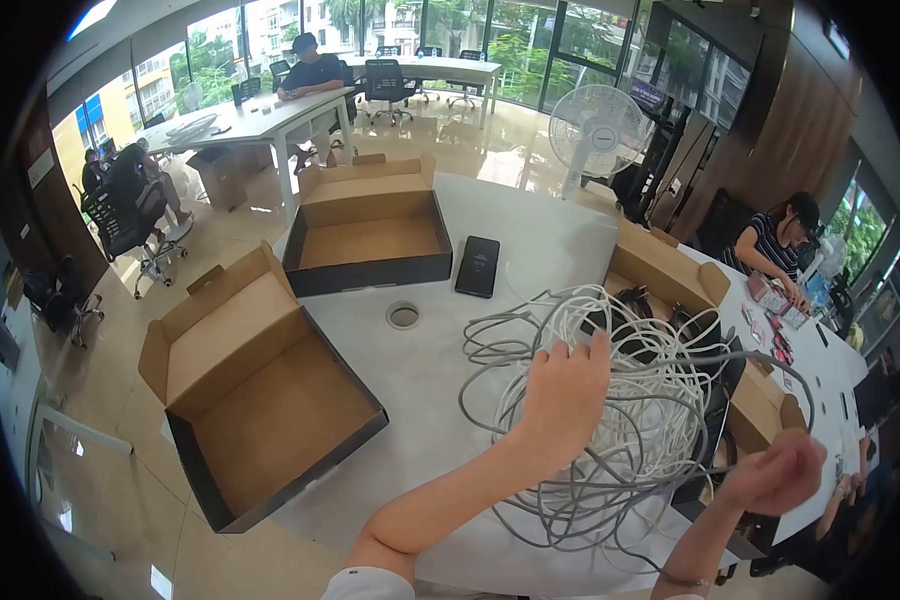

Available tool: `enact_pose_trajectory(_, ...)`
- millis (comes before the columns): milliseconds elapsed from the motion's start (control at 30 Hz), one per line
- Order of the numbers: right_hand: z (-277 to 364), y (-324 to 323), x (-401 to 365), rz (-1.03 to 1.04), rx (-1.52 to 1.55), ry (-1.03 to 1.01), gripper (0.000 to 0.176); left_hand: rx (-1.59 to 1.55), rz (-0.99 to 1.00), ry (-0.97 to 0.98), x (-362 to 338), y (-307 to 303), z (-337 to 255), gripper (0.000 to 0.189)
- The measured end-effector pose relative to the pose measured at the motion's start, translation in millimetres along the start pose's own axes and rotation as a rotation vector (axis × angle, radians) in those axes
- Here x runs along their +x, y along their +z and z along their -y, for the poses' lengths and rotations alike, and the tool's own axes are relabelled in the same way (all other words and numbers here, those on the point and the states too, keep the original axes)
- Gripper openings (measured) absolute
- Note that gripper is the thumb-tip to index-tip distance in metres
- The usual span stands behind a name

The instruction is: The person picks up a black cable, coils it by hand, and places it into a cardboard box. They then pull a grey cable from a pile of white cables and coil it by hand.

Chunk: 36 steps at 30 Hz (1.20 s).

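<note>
A large tangle of white cables [660, 420] with grey loops in it lies on the table before me. My left hand [567, 395] is over the upper left of the tangle, its fingers curled in among the white strands; the fingertips are partly hidden. To the right of the pile, my right hand [778, 475] is closed. A grey cable [808, 390] arcs from the tangle down to this hand and seems to pass through its fingers.
Two open cardboard boxes [280, 420] [370, 235] stand on the left, with a black phone [478, 267] beside the farther one. More open boxes [665, 262] holding dark items sit behind and right of the cables. A fan [598, 135] and a person [770, 245] are beyond.
</note>
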State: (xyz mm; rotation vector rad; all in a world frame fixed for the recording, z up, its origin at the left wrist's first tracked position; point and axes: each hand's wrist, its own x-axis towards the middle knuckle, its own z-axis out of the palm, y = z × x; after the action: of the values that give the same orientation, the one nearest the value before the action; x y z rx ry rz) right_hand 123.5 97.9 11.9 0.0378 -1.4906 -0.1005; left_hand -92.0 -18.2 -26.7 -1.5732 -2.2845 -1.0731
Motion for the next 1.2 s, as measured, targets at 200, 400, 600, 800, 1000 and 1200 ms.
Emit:
enact_pose_trajectory(200,10,47,10,0.579,-0.578,0.247,0.038,-0.142,-0.266,0.045,5,-35,7,0.017)
enact_pose_trajectory(400,15,50,-13,0.914,-0.272,0.48,0.054,-0.275,-0.364,0.319,-7,-17,-32,0.015)
enact_pose_trajectory(600,-9,44,-38,1.302,0.304,0.335,0.065,-0.064,-0.35,0.488,-39,28,-69,0.032)
enact_pose_trajectory(800,-20,46,-52,1.175,0.416,0.265,0.052,0.007,-0.336,0.533,-41,31,-74,0.034)
enact_pose_trajectory(1000,-29,53,-63,0.968,0.444,0.338,0.035,-0.017,-0.236,0.51,-44,32,-80,0.027)
enact_pose_trajectory(1200,-51,30,-36,0.502,0.209,0.592,0.014,-0.069,-0.32,0.555,-35,-22,-70,0.024)
